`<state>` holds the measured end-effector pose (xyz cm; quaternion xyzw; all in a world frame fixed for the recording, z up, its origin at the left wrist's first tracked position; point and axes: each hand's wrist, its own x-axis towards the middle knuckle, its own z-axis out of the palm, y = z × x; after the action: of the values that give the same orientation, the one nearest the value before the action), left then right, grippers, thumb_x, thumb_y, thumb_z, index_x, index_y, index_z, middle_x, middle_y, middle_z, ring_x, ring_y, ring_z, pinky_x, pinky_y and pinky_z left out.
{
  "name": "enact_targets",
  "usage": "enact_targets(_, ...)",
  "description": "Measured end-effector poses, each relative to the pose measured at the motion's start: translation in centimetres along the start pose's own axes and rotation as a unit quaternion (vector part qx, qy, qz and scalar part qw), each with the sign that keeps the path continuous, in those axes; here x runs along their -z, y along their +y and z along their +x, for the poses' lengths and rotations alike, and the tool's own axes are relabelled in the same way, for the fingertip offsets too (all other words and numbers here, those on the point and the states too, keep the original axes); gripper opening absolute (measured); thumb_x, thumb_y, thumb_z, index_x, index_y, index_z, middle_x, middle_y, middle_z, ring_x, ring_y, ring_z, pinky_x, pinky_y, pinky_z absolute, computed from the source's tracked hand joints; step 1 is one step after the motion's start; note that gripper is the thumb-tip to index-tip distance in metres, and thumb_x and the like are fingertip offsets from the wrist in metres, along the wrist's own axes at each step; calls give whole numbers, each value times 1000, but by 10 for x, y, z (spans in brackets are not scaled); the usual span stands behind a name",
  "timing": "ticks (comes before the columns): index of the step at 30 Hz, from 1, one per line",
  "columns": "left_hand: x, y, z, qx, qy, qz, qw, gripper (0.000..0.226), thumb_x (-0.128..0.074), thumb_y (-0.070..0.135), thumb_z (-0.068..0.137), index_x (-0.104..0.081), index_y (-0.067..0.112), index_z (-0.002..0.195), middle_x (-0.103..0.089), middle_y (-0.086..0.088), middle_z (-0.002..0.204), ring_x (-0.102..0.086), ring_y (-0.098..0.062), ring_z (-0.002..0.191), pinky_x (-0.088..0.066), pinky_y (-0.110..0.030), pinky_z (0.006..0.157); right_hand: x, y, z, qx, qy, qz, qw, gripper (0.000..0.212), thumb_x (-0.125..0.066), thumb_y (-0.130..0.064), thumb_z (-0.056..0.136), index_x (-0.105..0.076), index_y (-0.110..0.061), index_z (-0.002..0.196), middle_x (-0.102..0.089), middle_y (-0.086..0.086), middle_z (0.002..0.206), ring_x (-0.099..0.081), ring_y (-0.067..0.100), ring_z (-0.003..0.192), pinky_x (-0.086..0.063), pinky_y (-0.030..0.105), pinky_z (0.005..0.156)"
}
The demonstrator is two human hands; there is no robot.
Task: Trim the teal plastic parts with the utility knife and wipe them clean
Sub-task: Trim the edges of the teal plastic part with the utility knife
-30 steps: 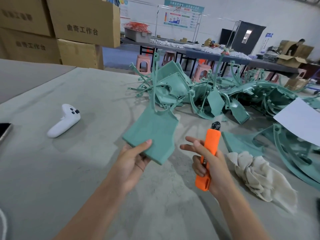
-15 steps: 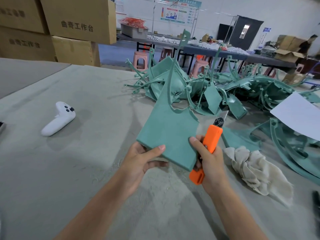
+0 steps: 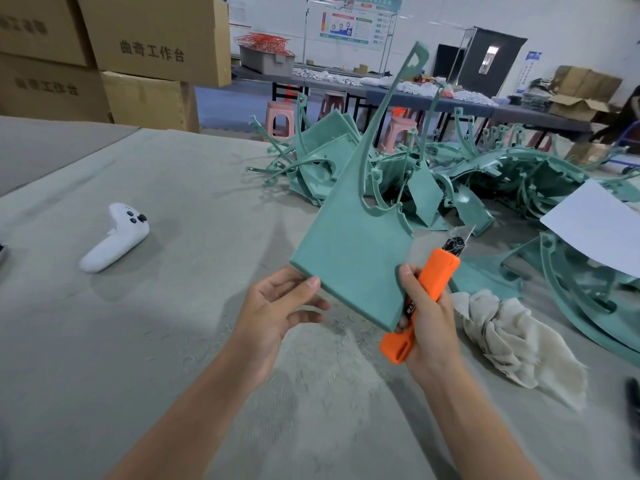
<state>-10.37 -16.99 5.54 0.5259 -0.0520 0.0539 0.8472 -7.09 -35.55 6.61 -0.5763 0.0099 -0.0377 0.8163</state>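
Teal part (image 3: 349, 261), knife (image 3: 433, 282) held, bin (image 3: 266, 62) perhaps holding wires (image 3: 261, 41)

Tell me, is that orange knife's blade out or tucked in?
Out: a thin silvery blade sticks up past the black tip of the utility knife.

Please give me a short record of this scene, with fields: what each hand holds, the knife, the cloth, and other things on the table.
left hand: holds the lower left edge of the teal part, up above the table
right hand: grips the orange utility knife, thumb on the part's right edge
blade: extended, pointing up and away, not touching the part
cloth: crumpled on the table, right of the hands
pile of teal parts: behind the held part
white controller: on the table, to the left
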Motion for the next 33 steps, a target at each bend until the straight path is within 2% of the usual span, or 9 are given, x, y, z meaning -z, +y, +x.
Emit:
enact_targets(4,-1,-1,-1,4,-13,18,1000,13,-69,19,78,-76,17,89,-72,-9,93,-67,-22,75,-54,-28,64,-1,1,0,-4,-7,38,999,19,-68,-28,87,-70,-30,69,-47,-3,52,-36,7,37,-33,19,36)
enact_targets(12,-2,-1,-3,6,-46,46,998,21,-68,28,81,-74,16,96,-72,-14,102,-67,-24,79,-54,-29,68,2,2,1,-2,0,41,999,10,-71,-35,80,-68,-28,73,-43,-3,52,-34,8,37,-33,19,36)
enact_targets(15,-2,1,-2,13,-25,11,1000,39,-68,38,77,-69,11,106,-71,-14,103,-66,-25,78,-55,-31,66,1,-1,0,5,15,-7,1000,17,-70,-34,86,-74,-34,70,-61,-6,61,-51,8,45,-41,19,41)
enact_targets(18,-1,2,-1,21,-8,-4,1000,56,-73,41,69,-65,7,114,-69,-14,100,-66,-24,78,-55,-30,65,0,-3,1,6,12,-10,1000,26,-67,-27,92,-75,-34,67,-76,-4,82,-72,10,73,-52,21,54)
enact_targets(23,1,-2,1,23,1,23,999,32,-73,26,77,-72,13,106,-70,-13,95,-67,-23,76,-55,-28,65,-1,-4,1,11,18,-15,1000,21,-69,-29,90,-75,-32,70,-77,-1,88,-73,12,80,-53,23,60)
enact_targets(27,0,-3,2,32,23,27,999,36,-68,21,77,-68,6,109,-73,-15,95,-71,-25,74,-56,-27,63,0,-4,1,15,15,-8,1000,19,-69,-32,89,-75,-32,70,-77,-1,87,-73,12,81,-54,24,63)
enact_targets(29,1,-2,2,31,37,22,999,35,-67,20,78,-66,3,109,-73,-18,95,-72,-27,76,-57,-27,63,-1,-4,0,17,23,-10,1000,19,-66,-37,90,-77,-32,75,-75,-4,83,-69,11,72,-51,22,59)
enact_targets(31,2,-1,2,19,46,19,999,30,-67,19,79,-66,4,105,-74,-18,96,-73,-29,78,-57,-27,63,0,-1,2,33,56,-24,998,25,-60,-38,96,-77,-28,80,-64,-8,65,-52,7,50,-40,20,45)
enact_targets(33,1,-2,2,-1,53,32,998,22,-67,17,82,-67,6,101,-74,-16,93,-73,-30,78,-57,-27,63,3,3,5,55,100,-34,993,30,-57,-36,99,-73,-21,79,-56,-9,58,-39,5,42,-32,20,40)
